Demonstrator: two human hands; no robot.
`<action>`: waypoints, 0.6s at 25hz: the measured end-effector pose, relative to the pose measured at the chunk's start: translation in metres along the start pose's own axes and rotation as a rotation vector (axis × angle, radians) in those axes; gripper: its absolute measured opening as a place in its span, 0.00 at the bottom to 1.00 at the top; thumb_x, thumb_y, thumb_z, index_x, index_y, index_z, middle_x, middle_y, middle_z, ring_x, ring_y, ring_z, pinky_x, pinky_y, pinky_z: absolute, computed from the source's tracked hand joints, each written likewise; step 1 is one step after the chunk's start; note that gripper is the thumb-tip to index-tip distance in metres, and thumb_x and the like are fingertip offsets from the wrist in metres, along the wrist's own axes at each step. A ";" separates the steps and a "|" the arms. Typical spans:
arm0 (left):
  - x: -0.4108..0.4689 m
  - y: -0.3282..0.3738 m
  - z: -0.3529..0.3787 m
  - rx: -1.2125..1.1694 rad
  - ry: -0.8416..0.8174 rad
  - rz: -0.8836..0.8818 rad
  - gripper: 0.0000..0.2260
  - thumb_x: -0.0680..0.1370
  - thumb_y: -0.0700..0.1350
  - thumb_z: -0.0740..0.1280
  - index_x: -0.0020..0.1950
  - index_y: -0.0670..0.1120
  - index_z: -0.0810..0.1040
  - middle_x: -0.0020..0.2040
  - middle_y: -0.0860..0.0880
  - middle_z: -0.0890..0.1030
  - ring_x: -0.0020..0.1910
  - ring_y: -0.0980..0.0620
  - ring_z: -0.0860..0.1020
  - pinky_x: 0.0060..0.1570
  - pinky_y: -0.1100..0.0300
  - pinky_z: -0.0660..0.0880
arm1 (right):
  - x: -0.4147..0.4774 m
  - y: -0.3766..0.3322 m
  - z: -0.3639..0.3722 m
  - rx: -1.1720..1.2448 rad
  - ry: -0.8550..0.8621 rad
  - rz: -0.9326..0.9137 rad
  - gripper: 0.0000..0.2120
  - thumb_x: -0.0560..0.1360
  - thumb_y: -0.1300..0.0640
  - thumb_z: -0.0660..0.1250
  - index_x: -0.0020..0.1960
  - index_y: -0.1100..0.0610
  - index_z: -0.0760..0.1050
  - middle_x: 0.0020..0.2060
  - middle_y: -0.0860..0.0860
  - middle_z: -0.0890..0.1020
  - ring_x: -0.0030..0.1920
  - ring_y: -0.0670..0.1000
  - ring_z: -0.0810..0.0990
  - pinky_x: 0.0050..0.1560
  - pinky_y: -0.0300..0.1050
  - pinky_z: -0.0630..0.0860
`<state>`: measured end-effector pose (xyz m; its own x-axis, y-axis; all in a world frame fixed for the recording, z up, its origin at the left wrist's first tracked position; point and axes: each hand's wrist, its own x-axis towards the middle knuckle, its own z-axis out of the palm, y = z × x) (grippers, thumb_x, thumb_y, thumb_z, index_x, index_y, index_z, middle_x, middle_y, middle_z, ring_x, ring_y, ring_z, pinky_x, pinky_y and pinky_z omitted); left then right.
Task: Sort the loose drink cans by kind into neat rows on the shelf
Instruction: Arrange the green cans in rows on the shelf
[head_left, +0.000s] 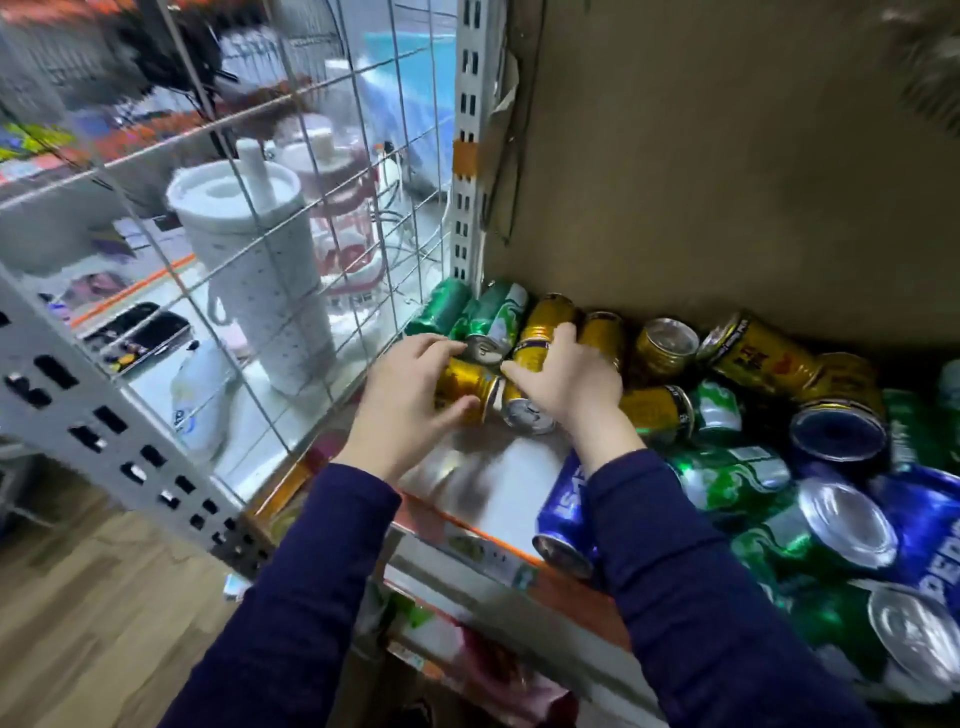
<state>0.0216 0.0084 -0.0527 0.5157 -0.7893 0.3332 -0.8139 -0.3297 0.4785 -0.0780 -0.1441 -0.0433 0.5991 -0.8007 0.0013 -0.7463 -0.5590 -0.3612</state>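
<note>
Observed: gold cans (660, 410) lie on their sides at the back-left of the shelf (493, 467), mixed with green cans (493, 317); no rows stand yet. The left hand (410, 384) grips 1 gold can (462, 382) between thumb and fingers; the right hand (566, 379) curls over a 2nd gold can (537, 343) just beside it. Risk 1: lying cans roll once a neighbour is lifted. Risk 2: the right sleeve (675, 545) crosses just above a blue can (563, 512) at the front lip and could knock it off.

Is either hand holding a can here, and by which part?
Left hand grips a toppled gold can round its body, thumb underneath. Right hand lies over the body of another gold can; whether it grips cannot be told.
</note>
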 end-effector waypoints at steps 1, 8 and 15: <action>0.006 -0.006 0.003 0.005 -0.048 0.025 0.29 0.67 0.50 0.77 0.65 0.43 0.76 0.61 0.44 0.77 0.61 0.44 0.73 0.63 0.51 0.68 | 0.003 -0.002 0.001 0.021 -0.006 0.033 0.32 0.72 0.36 0.67 0.61 0.59 0.63 0.55 0.59 0.79 0.56 0.62 0.78 0.44 0.50 0.68; 0.026 -0.023 0.025 0.208 -0.177 0.119 0.36 0.63 0.54 0.77 0.69 0.54 0.70 0.64 0.51 0.74 0.63 0.47 0.68 0.59 0.50 0.66 | -0.021 0.009 -0.007 0.374 -0.006 0.210 0.42 0.68 0.42 0.73 0.73 0.57 0.59 0.65 0.57 0.74 0.62 0.58 0.75 0.59 0.49 0.70; 0.025 0.034 0.021 -0.536 0.013 0.077 0.26 0.65 0.56 0.78 0.58 0.52 0.74 0.50 0.57 0.76 0.48 0.60 0.76 0.48 0.68 0.71 | -0.080 0.043 -0.061 0.654 0.387 0.235 0.34 0.64 0.40 0.72 0.66 0.51 0.71 0.59 0.50 0.77 0.59 0.50 0.76 0.63 0.53 0.73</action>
<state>0.0014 -0.0336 -0.0453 0.4662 -0.7932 0.3918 -0.6004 0.0416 0.7986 -0.1760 -0.1171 -0.0020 0.2141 -0.9671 0.1374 -0.4472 -0.2221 -0.8664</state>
